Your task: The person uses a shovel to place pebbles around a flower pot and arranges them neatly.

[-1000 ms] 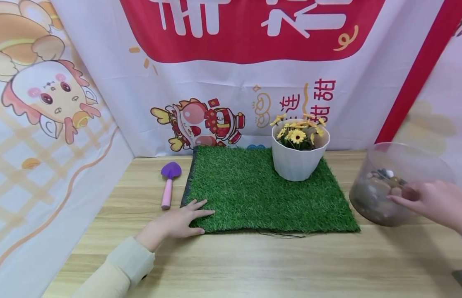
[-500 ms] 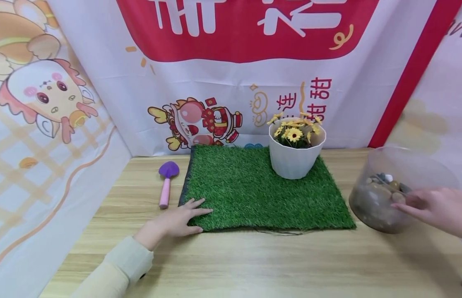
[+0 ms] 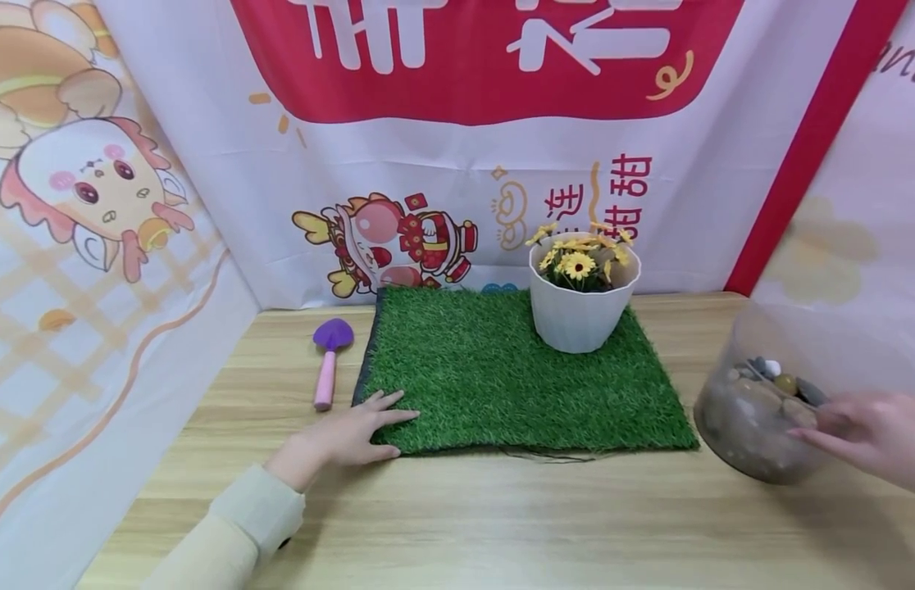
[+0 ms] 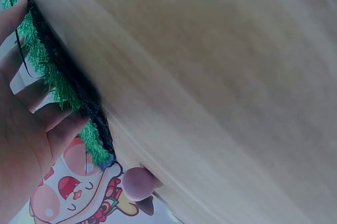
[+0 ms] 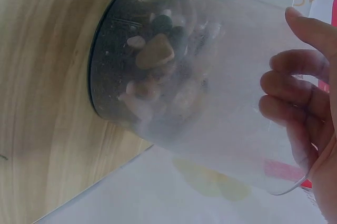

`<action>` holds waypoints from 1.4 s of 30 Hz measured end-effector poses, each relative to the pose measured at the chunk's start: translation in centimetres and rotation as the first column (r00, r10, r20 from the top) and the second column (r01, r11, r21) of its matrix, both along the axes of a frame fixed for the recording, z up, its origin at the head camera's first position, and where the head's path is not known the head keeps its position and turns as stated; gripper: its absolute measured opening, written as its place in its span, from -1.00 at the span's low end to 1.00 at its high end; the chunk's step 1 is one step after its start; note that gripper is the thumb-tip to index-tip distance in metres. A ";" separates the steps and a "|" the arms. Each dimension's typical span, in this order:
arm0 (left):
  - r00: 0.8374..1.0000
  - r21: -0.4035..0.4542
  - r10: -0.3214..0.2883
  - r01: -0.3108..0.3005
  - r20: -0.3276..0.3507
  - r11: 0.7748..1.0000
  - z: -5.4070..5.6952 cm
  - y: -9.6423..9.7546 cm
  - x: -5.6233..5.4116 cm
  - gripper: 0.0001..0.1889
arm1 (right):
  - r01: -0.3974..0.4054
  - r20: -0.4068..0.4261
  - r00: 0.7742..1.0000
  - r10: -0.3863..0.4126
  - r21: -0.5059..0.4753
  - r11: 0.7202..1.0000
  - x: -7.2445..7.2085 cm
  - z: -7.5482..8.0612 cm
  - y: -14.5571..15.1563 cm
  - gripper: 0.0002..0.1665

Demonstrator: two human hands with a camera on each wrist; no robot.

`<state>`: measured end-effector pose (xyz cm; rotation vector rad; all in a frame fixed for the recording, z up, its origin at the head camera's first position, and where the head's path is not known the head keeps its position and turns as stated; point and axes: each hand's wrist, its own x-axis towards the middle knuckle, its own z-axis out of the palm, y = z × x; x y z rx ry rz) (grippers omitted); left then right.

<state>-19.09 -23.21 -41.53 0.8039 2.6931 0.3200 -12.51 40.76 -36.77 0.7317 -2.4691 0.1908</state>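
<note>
My left hand (image 3: 354, 430) rests with spread fingers on the front left corner of a green artificial grass mat (image 3: 502, 385). In the left wrist view, that hand (image 4: 31, 124) lies along the mat's dark edge (image 4: 68, 77). My right hand (image 3: 874, 434) grips the rim of a clear plastic bucket (image 3: 738, 426) at the right. Pebbles (image 3: 775, 389) of several colours fill its lower part. The right wrist view shows the fingers (image 5: 284, 84) curled at the bucket's rim, with pebbles (image 5: 155, 50) seen through the cloudy wall.
A white pot (image 3: 583, 311) with yellow flowers (image 3: 578, 265) stands on the mat's back right. A purple trowel (image 3: 332, 334) with a pink handle lies left of the mat. Printed cloth (image 3: 457, 180) hangs behind the wooden table (image 3: 502, 524).
The right hand and the bucket have moved a little towards me along the table. The left hand stays on the mat's corner. The head view has shifted slightly.
</note>
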 end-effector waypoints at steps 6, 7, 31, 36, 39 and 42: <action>1.000 -0.005 -0.003 0.003 -0.008 1.000 -0.3 0.0 -0.2 -0.34 | -0.114 -0.078 0.991 0.108 -0.072 0.991 0.1 -0.6 0.4 -0.35; 1.000 -0.003 -0.004 0.004 -0.008 1.000 -0.4 0.0 -0.2 -0.34 | -0.134 -0.091 0.988 0.127 -0.082 0.988 0.1 -0.7 0.4 -0.35; 1.000 0.008 -0.003 0.003 0.002 1.000 -0.6 0.1 -0.3 -0.34 | -0.235 -0.127 0.967 0.220 -0.113 0.966 3.4 -1.7 -0.2 -0.36; 1.000 0.008 -0.002 0.002 0.006 1.000 -0.5 0.1 -0.2 -0.34 | -0.246 -0.144 0.962 0.231 -0.101 0.964 4.2 -1.8 -0.6 -0.33; 1.000 0.010 -0.002 0.002 0.005 1.000 -0.4 0.1 -0.2 -0.34 | -0.248 -0.133 0.963 0.233 -0.103 0.963 4.7 -1.8 -0.9 -0.37; 1.000 0.010 -0.001 0.001 0.002 1.000 -0.2 0.0 -0.3 -0.34 | -0.250 -0.110 0.965 0.239 -0.106 0.962 5.2 -1.7 -1.2 -0.42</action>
